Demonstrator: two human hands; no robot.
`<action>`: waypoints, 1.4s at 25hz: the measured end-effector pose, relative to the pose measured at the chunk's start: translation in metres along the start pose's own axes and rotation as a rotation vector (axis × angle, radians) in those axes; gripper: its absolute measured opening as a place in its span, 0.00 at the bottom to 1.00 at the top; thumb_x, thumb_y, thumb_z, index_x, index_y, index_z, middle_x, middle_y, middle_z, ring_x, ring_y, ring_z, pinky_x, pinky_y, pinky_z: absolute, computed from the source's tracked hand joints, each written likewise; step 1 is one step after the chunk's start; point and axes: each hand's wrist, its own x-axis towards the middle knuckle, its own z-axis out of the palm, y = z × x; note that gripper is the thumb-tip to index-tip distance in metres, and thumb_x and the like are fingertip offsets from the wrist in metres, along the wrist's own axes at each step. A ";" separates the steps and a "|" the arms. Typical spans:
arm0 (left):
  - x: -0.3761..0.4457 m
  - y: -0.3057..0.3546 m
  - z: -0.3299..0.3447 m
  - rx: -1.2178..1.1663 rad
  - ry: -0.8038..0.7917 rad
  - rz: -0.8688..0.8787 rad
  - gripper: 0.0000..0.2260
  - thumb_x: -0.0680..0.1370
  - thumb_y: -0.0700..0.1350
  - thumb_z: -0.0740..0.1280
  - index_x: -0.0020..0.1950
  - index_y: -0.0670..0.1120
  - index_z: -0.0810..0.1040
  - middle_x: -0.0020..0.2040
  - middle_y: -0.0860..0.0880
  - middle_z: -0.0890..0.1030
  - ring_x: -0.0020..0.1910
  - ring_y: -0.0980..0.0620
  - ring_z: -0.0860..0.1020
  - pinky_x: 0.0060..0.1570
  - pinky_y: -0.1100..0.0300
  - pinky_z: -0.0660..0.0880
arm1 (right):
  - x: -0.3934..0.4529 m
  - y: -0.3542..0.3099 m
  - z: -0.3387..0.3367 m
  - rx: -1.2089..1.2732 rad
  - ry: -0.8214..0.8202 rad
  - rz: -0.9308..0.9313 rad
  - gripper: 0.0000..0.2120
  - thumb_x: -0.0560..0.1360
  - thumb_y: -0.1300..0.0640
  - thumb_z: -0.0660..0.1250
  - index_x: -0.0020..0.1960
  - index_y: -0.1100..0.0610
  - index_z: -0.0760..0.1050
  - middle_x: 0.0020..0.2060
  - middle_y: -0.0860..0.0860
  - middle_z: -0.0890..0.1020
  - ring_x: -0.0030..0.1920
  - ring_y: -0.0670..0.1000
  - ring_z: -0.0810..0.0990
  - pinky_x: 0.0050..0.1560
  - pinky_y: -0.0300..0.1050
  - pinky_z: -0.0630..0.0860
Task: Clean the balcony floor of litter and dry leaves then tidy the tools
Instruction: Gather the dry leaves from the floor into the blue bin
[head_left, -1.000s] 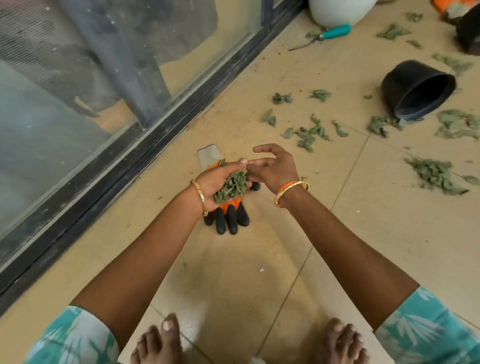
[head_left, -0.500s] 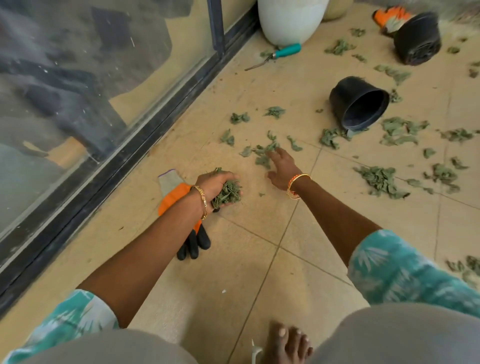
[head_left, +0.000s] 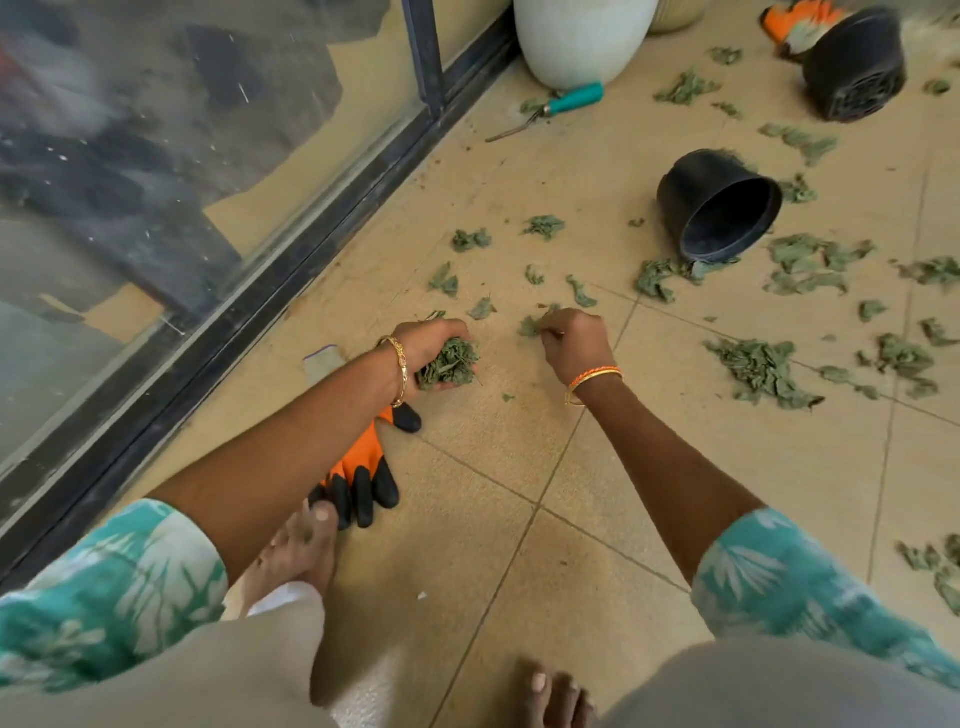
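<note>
We look down on a tiled balcony floor (head_left: 467, 597). Our left hand (head_left: 434, 345) is curled around a clump of dry leaves (head_left: 448, 364), held just above the tile. Our right hand (head_left: 576, 340) is at 3 o'clock from it, fingers pinched on a small leaf scrap (head_left: 530, 326) at floor level; how much it holds we cannot tell, since the knuckles cover it.

An orange-and-black glove (head_left: 363, 467) lies under our left forearm. Its cuff shows at 10 o'clock of the wrist and the middle is hidden by the arm. Our left foot (head_left: 306, 551) touches its fingertips.

Loose leaves (head_left: 763, 366) are scattered from 12 to 3 o'clock of the hands, thickest at 3. A black pot (head_left: 719, 205) lies on its side at 1 o'clock, mouth toward us, with leaves at its rim. A second black pot (head_left: 854, 62) lies farther off at 1 o'clock, covering part of another orange glove (head_left: 789, 23) cut off by the top edge.

A teal-handled tool (head_left: 550, 109) lies at 12 o'clock against a white planter (head_left: 582, 36), whose top is cropped. The tool head is too small to identify. A glass door (head_left: 182, 156) runs along 9 to 11 o'clock, its reflections unreadable.
</note>
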 end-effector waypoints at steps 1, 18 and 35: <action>0.005 0.001 0.006 0.001 -0.024 0.002 0.08 0.74 0.46 0.70 0.44 0.44 0.75 0.41 0.42 0.78 0.30 0.49 0.80 0.21 0.64 0.72 | -0.004 -0.005 -0.009 0.134 -0.008 0.106 0.08 0.71 0.69 0.66 0.47 0.63 0.82 0.43 0.58 0.84 0.44 0.54 0.81 0.48 0.41 0.75; 0.058 0.007 0.007 -0.108 -0.351 -0.001 0.04 0.73 0.35 0.65 0.42 0.42 0.77 0.41 0.43 0.81 0.30 0.52 0.78 0.24 0.64 0.74 | 0.046 -0.002 -0.007 0.022 -0.170 0.172 0.25 0.69 0.72 0.59 0.64 0.59 0.73 0.67 0.57 0.69 0.67 0.55 0.68 0.65 0.45 0.67; 0.081 0.017 -0.004 -0.162 -0.449 -0.034 0.09 0.68 0.47 0.69 0.43 0.43 0.77 0.38 0.44 0.77 0.31 0.50 0.76 0.27 0.63 0.72 | -0.002 -0.078 0.033 0.850 0.186 0.753 0.08 0.70 0.72 0.68 0.39 0.60 0.78 0.35 0.56 0.81 0.35 0.48 0.81 0.40 0.39 0.81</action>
